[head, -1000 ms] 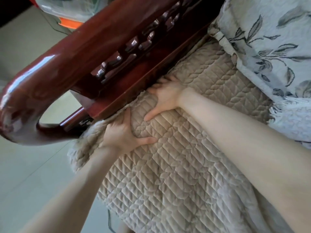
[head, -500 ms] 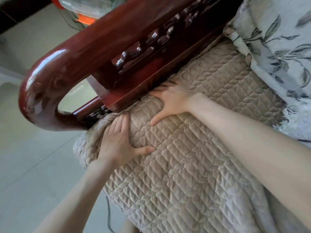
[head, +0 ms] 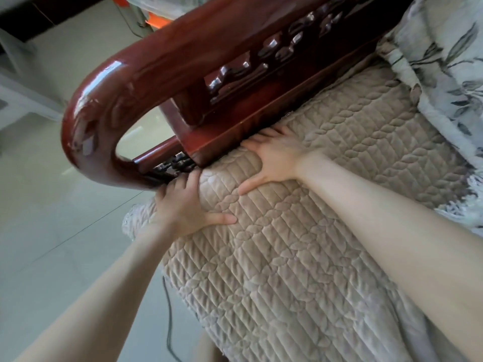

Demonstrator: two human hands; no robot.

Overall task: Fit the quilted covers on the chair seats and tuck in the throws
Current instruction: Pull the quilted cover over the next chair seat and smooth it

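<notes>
Pressing flat on the quilted cover (head: 287, 257), left hand (head: 188, 207) fingers (head: 180, 185) held together with thumb splayed, right hand (head: 277, 160) fingers (head: 271, 133) laid straight against the red wooden armrest (head: 183, 48), cover spread alongside that armrest, floral throw (head: 444, 61) bunched at its far edge.

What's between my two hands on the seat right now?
Only a raised hump of the quilted cover, seen in the head view. The left hand and right hand press on either side of it, beside the wooden armrest.
</notes>
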